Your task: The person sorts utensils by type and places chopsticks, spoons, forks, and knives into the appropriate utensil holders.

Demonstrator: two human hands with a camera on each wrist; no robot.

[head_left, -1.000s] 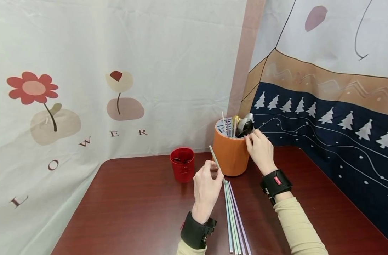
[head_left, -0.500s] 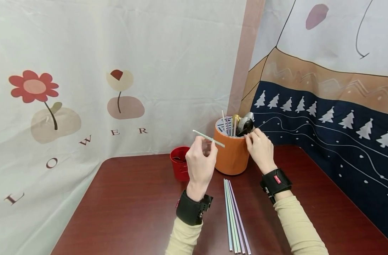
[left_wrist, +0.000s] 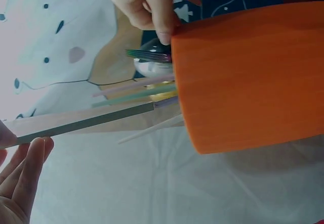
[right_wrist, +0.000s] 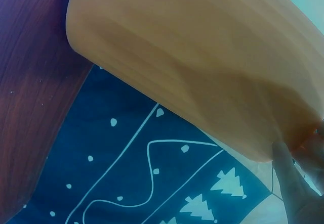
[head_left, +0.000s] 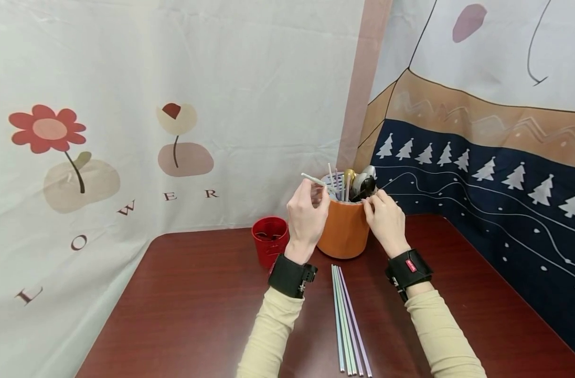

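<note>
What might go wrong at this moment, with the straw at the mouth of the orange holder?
The left hand pinches the straw far back, at a shallow tilt, so its tip may catch on the straws and spoons crowding the orange holder and bend or slip. The right hand grips only the rim, so a hard push might tip the holder. The red cup stands close beside the left wrist and may get knocked.

head: looks forward and down over the table point(head_left: 198, 294), not near | left wrist: very close, rolled sideways, faces the orange holder point(left_wrist: 253, 72) mouth | right wrist: almost touching the holder wall, from below | shared: all three see the holder
</note>
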